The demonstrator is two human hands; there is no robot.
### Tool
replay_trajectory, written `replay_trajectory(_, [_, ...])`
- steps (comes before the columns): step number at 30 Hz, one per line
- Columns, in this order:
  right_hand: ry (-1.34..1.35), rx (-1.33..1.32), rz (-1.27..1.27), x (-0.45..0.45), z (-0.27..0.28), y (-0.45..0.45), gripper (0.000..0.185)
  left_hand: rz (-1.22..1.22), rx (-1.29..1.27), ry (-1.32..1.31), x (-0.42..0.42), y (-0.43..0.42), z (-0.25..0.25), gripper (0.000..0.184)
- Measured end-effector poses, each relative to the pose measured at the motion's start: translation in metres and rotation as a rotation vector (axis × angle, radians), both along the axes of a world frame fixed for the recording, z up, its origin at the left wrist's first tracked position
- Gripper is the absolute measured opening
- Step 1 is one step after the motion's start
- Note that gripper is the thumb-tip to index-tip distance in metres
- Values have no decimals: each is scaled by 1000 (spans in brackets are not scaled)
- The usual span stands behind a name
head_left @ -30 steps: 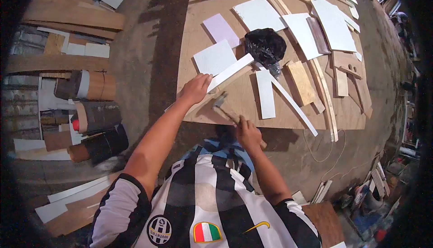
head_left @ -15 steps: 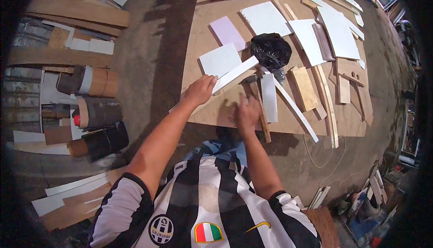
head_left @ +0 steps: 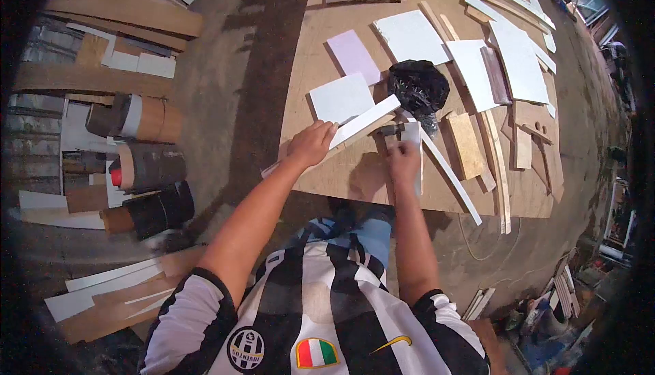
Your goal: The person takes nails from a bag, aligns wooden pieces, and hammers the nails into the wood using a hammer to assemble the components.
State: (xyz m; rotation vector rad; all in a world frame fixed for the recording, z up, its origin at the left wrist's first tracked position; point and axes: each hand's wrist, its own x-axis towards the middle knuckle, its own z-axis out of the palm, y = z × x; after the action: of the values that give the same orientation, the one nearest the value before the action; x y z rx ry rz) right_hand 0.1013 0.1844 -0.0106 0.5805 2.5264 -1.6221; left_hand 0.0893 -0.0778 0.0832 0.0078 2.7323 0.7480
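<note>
My left hand point(head_left: 312, 144) is closed around a long white strip of wood point(head_left: 368, 117), which slants up to the right over the table. A square white panel point(head_left: 341, 97) lies just beyond that strip. With its fingers curled, my right hand point(head_left: 404, 162) grips a hammer point(head_left: 390, 130) just below the dark head; the hand hides much of the handle. Beside it and partly under it is a short white board point(head_left: 416, 133). A crumpled black plastic bag point(head_left: 417, 88) sits behind the hammer.
The plywood tabletop point(head_left: 321, 183) carries white panels point(head_left: 515, 61), a pale purple piece point(head_left: 353, 56), a thick wooden block point(head_left: 464, 146) and thin strips point(head_left: 450, 177). Rolls of sheet material point(head_left: 151, 167) and boards point(head_left: 109, 293) lie at the left.
My right hand has moved right and forward from beside the hammer handle and has closed on it near the head. My left hand still holds the white strip.
</note>
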Motion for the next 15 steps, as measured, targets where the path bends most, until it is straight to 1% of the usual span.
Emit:
replay_trajectory(2, [139, -130, -204, -13, -7, 36, 19, -5, -10, -38, -2, 0, 2, 50])
replay_trajectory(4, [336, -98, -479, -25, -12, 46, 20, -12, -19, -71, -4, 0, 0, 50])
replay_trajectory(5, [270, -173, -541, -26, -15, 46, 33, -1, -23, -53, -3, -1, -5, 50])
replay_trajectory(6, [271, -172, -538, -25, -16, 42, 33, 11, -28, -36, -2, -1, -7, 51])
replay_trajectory(7, [260, 32, -351, -20, -19, 34, 36, 13, -27, -37, -2, 0, 0, 51])
replay_trajectory(8, [245, 234, -160, -11, -23, 26, 40, -36, -54, -15, 0, 1, 7, 53])
replay_trajectory(9, [83, 335, 75, 1, -6, 12, 43, -86, -81, 5, 0, 1, 13, 56])
replay_trajectory(10, [-79, 432, 308, 14, 12, 0, 45, -85, -80, 4, -2, 0, 15, 56])
replay_trajectory(11, [-80, 433, 309, 27, 4, -6, 45, -59, -67, -36, -6, -1, 15, 59])
replay_trajectory(12, [-11, 686, 325, 42, -11, -11, 48, -33, -52, -79, -8, -1, 16, 63])
replay_trajectory(13, [60, 939, 341, 53, -18, -13, 51, -29, -49, -82, -8, 0, 16, 63])
replay_trajectory(14, [61, 941, 347, 59, -26, -11, 51, -46, -62, -88, -9, 0, 17, 58])
replay_trajectory(15, [52, 964, 273, 66, -27, -10, 48, -60, -77, -96, -8, 0, 17, 53])
